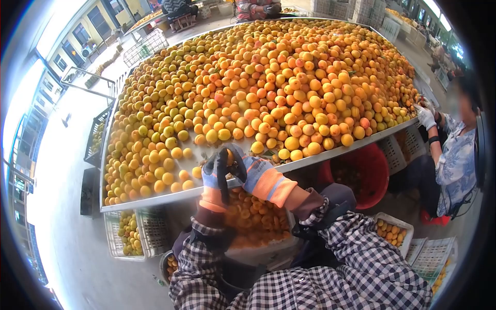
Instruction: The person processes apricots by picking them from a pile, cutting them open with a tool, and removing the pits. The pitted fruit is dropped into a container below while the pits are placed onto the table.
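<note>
Gloved in grey and orange, my left hand and my right hand meet at the near edge of a metal-rimmed table. Their fingers are closed together around something small and dark that I cannot make out. Many orange and yellow-green apricots are heaped on the table just beyond the hands. Directly below the hands, a light-coloured crate holds orange apricot pieces, partly hidden by my wrists and sleeves.
A red tub stands under the table at right. A white crate of green-yellow fruit is at lower left, and a small basket of apricots at lower right. A gloved co-worker sits at right; others sit beyond the table.
</note>
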A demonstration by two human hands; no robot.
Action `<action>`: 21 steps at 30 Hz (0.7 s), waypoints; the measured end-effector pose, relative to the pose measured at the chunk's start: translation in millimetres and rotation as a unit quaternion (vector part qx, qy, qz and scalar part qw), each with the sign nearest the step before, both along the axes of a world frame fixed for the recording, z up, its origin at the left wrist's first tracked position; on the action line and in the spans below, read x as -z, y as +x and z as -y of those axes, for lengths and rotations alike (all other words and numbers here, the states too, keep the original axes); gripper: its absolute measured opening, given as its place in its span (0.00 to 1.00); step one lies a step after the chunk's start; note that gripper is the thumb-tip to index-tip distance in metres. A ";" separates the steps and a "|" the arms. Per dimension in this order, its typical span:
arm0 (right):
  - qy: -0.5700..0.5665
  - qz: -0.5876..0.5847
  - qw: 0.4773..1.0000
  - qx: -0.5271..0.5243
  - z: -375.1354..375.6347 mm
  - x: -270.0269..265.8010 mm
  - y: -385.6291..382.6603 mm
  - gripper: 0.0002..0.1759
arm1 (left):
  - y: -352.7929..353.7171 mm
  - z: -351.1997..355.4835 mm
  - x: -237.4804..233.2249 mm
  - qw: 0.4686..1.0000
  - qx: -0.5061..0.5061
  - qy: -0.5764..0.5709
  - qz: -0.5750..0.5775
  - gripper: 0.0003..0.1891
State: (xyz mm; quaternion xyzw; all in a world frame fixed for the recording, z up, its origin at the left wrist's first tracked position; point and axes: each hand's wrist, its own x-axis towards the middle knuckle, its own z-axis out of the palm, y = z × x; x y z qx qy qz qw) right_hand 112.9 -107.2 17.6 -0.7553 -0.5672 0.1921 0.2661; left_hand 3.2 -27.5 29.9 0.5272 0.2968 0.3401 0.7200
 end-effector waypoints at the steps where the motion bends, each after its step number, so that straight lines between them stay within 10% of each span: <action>1: 0.042 -0.041 0.998 -0.008 0.1 6.9 -1.1 0.27 | -2.2 -5.6 4.2 0.992 0.018 0.117 -0.048 0.16; 6: 0.261 -0.080 0.962 0.004 -4.6 35.7 0.7 0.28 | 1.1 -6.7 15.9 0.980 -0.003 0.191 -0.049 0.16; 9: 0.192 -0.501 0.844 0.005 0.6 6.9 7.2 0.29 | -5.2 -8.8 8.2 0.996 0.054 0.073 0.013 0.16; 14: 0.144 -0.501 0.850 -0.078 20.9 -21.1 26.8 0.27 | -16.4 -18.5 1.0 0.993 0.101 -0.033 0.051 0.16; 15: 0.148 -0.422 0.884 -0.135 24.2 -23.1 25.6 0.27 | -17.5 -11.9 -8.4 0.952 0.030 0.293 -0.087 0.17; 16: 0.152 -0.338 0.909 -0.192 25.9 -31.4 22.4 0.28 | -19.3 -14.6 -8.8 0.952 0.025 0.293 -0.087 0.17; 21: 0.243 -0.451 0.854 -0.089 20.8 -35.2 26.1 0.26 | -19.5 -15.3 -11.7 0.994 0.100 0.031 -0.017 0.22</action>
